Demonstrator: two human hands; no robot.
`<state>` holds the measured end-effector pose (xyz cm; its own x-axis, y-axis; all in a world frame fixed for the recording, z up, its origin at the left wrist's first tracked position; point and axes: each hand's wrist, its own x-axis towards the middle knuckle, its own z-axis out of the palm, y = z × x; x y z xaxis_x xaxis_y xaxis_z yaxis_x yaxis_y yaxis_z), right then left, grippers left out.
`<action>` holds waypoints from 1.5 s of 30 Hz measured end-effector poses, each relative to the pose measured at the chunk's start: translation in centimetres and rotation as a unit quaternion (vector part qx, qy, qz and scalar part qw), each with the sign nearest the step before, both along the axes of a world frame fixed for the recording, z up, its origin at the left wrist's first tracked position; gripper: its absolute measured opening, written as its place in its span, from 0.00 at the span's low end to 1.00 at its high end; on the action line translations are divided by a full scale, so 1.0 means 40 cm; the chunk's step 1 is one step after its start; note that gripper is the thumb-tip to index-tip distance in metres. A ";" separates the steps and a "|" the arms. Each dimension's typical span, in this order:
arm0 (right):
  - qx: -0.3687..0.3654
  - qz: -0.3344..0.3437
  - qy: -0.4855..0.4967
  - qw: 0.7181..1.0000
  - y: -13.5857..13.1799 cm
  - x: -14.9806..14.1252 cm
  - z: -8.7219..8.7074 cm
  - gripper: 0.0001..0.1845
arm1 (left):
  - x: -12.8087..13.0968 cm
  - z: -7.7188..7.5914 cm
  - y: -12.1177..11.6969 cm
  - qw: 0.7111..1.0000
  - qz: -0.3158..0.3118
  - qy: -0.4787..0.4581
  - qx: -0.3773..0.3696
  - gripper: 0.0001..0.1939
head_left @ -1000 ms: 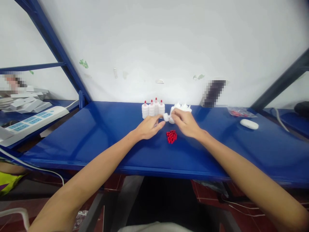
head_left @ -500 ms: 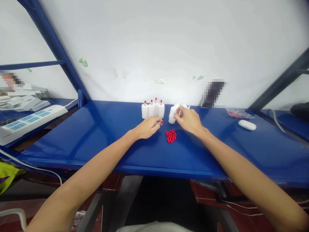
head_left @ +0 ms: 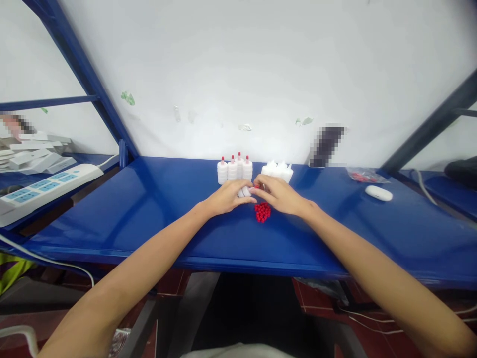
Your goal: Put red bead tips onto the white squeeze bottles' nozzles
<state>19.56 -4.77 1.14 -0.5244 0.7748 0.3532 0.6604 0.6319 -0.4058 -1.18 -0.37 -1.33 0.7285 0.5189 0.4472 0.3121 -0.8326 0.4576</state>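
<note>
My left hand [head_left: 228,197] is closed round a small white plastic bottle [head_left: 244,192], which lies tilted with its tip pointing right. The fingers of my right hand [head_left: 281,195] pinch at that tip, where a bit of red cap [head_left: 257,187] shows between them. Just below my fingertips lies a pile of small red caps [head_left: 263,213]. Behind my left hand stand several white bottles with red caps [head_left: 233,170]. White bottles with bare pointed tips [head_left: 278,170] stand behind my right hand, which partly hides them.
On the blue table [head_left: 149,219], a white rounded case [head_left: 379,193] and a clear bag with red pieces [head_left: 367,175] lie at the right. A blurred dark object [head_left: 327,145] leans on the wall. A white power strip [head_left: 50,191] and white boxes [head_left: 40,151] are at far left.
My right hand has come left from the uncapped bottles to meet my left hand. A bottle now lies in my left hand, where a red cap showed at the fingertips before.
</note>
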 end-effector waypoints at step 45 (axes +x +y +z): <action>-0.056 -0.009 0.093 0.994 0.005 -0.002 -0.013 0.14 | 0.009 0.005 -0.020 0.999 0.022 -0.003 -0.026 0.27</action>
